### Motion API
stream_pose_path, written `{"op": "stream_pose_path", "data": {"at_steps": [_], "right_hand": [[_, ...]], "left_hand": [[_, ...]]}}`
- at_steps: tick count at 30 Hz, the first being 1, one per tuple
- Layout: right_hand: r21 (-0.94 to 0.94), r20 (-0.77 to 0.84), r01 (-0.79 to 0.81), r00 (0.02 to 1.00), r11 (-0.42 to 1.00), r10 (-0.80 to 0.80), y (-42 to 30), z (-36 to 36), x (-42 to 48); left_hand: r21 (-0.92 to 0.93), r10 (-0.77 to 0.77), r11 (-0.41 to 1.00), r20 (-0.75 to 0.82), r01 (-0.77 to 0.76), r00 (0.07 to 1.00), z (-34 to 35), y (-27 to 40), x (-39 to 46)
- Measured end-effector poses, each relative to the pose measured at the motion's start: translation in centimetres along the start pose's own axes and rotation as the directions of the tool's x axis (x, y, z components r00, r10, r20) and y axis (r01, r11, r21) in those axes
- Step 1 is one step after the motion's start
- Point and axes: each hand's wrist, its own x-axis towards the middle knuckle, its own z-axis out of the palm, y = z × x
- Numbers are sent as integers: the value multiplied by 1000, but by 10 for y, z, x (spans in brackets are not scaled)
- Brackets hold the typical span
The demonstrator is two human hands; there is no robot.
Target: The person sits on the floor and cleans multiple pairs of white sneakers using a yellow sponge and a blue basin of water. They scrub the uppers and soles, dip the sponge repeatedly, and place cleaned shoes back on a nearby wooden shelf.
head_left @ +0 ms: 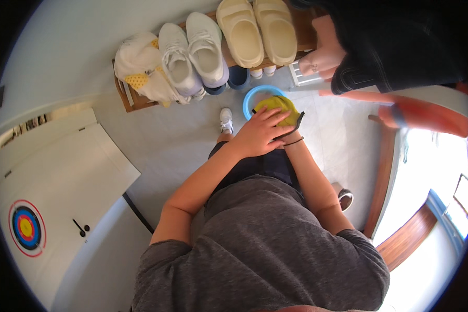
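Note:
A yellow fabric item (pixel 276 104) with black trim is between my two hands, above a light-blue plastic basin (pixel 249 99) on the floor. My left hand (pixel 263 130) lies across its near side, fingers spread over the yellow fabric. From the right, my right hand (pixel 292 137) reaches under or into the item; its fingers are hidden. A thin black band (pixel 294 141) circles my right wrist. The basin is partly covered by the yellow item, so its contents are unclear.
A wooden shoe rack (pixel 130 102) carries white sneakers (pixel 206 58), cream slippers (pixel 243 43) and a white-and-yellow cloth (pixel 136 62). Dark denim clothing (pixel 397 50) hangs at upper right. At left is a white door (pixel 74 167) with a target board (pixel 25 227). A cylindrical container (pixel 345 198) stands near my right elbow.

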Motion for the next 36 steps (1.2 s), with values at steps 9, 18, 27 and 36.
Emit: {"op": "stream_pose_path", "data": {"at_steps": [9,18,27,36], "right_hand": [[424,-166,190,978,885,-130,-50,90,-38],[906,-204,163,977,391,65,-11,93,-73],[914,-260,189,953,360,158,94,104,-95],[925,-352,300,906,233,234,184,122,-101]], "left_hand": [[-55,105,994,157,-98,982,-22,-30,-21],[77,77,991,336,-108,939,17,-32,-56],[58,26,997,398,-54,917,61,-52,-128],[-32,-33,997,641,70,767,79,-102,-166]]}}
